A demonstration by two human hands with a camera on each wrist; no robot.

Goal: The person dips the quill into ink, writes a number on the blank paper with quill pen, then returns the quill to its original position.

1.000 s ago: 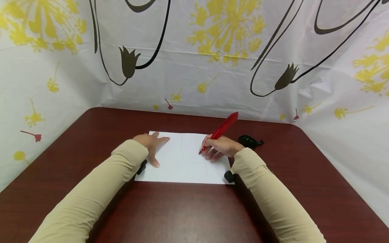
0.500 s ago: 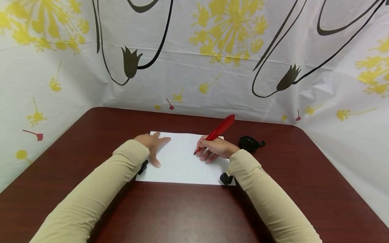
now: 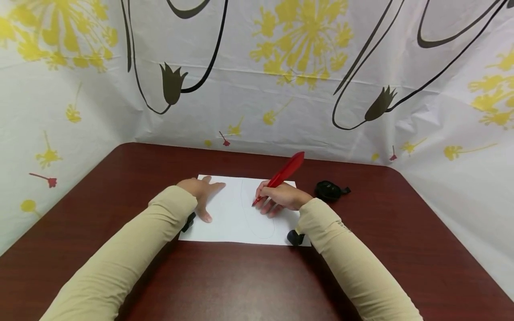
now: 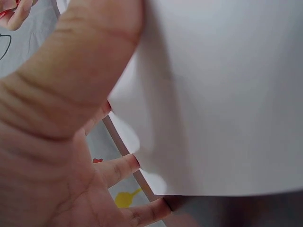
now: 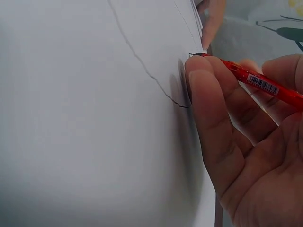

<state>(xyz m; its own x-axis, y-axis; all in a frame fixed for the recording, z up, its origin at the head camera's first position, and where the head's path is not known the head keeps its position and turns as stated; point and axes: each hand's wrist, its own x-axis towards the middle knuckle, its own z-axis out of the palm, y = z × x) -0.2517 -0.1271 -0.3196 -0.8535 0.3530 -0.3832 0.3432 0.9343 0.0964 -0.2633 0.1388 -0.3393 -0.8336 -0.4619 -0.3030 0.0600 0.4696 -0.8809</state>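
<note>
A white sheet of paper (image 3: pixel 229 223) lies on the table, bearing a thin, curved, U-shaped line (image 5: pixel 150 74). My left hand (image 3: pixel 201 194) rests spread on the paper's left part; in the left wrist view the thumb crosses the sheet and other fingertips touch its edge. Over the right half, my right hand (image 3: pixel 281 196) pinches a red pen (image 3: pixel 287 170) with a broad, feather-shaped top end. A barcode label shows on its barrel in the right wrist view. The tip is at the paper beside the line; whether it touches cannot be told.
The dark reddish-brown table (image 3: pixel 225 281) has rounded far corners. A small black object with a strap-like end (image 3: pixel 329 190) lies right of the paper. Behind and beside the table hangs a white sheet (image 3: pixel 225 107) with printed yellow flowers.
My right hand has moved left across the paper with the red pen, its tip now nearer the line's left side. The left hand has stayed in place.
</note>
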